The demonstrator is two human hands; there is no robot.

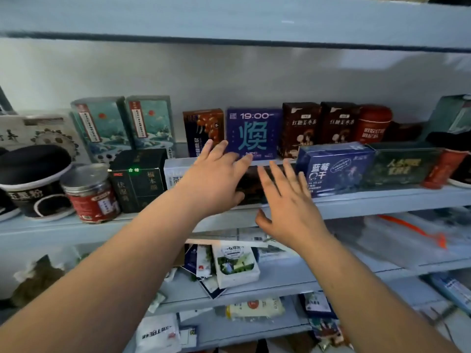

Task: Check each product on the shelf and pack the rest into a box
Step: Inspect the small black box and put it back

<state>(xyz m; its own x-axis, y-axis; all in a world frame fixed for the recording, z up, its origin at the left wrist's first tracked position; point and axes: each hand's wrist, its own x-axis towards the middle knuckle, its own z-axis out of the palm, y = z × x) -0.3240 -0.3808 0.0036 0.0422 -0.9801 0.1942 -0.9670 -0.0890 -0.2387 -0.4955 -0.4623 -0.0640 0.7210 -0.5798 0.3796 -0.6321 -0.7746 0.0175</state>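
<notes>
Both hands spread open, nothing gripped: left hand (216, 174) nearer the dark box (251, 186), sitting at its 3 o'clock; right hand (288, 200) hovers below.

- two teal landscape boxes (102, 126) stood side by side
- two dark brown ginger-tea boxes (300, 128)
- one purple box (252, 133)
- one blue box (334, 169)
- one red-labelled jar (89, 194)
- two hands (216, 174), spread

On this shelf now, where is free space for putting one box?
Bare patch in the back row, between the teal landscape boxes and the brown nut carton. The front row is crowded from the red-labelled jar to the blue blueberry box.
</notes>
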